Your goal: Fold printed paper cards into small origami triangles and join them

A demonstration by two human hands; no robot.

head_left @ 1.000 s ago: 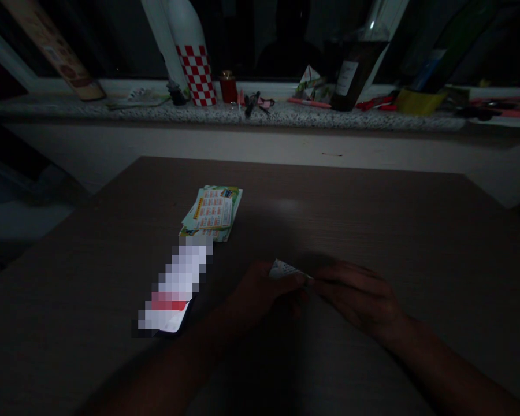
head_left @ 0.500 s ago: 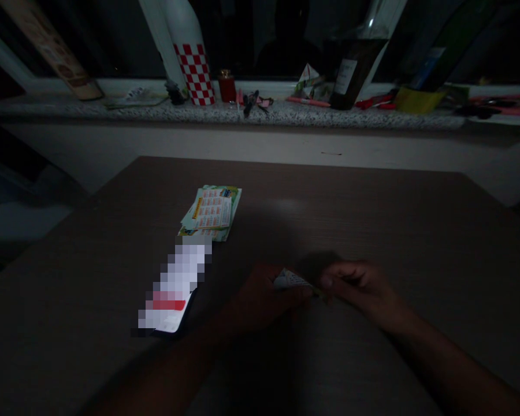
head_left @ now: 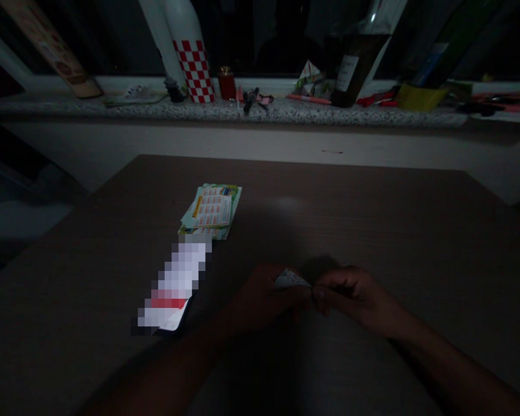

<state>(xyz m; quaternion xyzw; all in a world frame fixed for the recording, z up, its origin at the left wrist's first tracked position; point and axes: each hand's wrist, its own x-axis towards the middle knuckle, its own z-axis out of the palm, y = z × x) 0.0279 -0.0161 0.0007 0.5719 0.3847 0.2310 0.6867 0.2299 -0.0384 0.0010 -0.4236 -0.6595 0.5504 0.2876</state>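
A small folded piece of printed paper [head_left: 289, 279] shows between the fingers of my left hand [head_left: 266, 296], which is closed on it above the table. My right hand [head_left: 351, 294] meets it from the right, thumb and forefinger pinched at the paper's right end. Fingers cover most of that end. To the left lies a lit phone [head_left: 179, 283], its screen blurred out. Just beyond the phone sits a loose stack of printed cards [head_left: 212, 211] in green and white with orange print.
The brown table [head_left: 372, 214] reaches to a wall below a speckled stone sill [head_left: 286, 115]. On the sill stand a red-and-white checkered bottle [head_left: 195, 69], a small red jar [head_left: 226, 84], a dark bottle [head_left: 351, 69] and a folded paper shape [head_left: 308, 76].
My right hand has moved slightly left and down, closing its fingertips over the paper's right end. My left hand has stayed nearly still with the paper.
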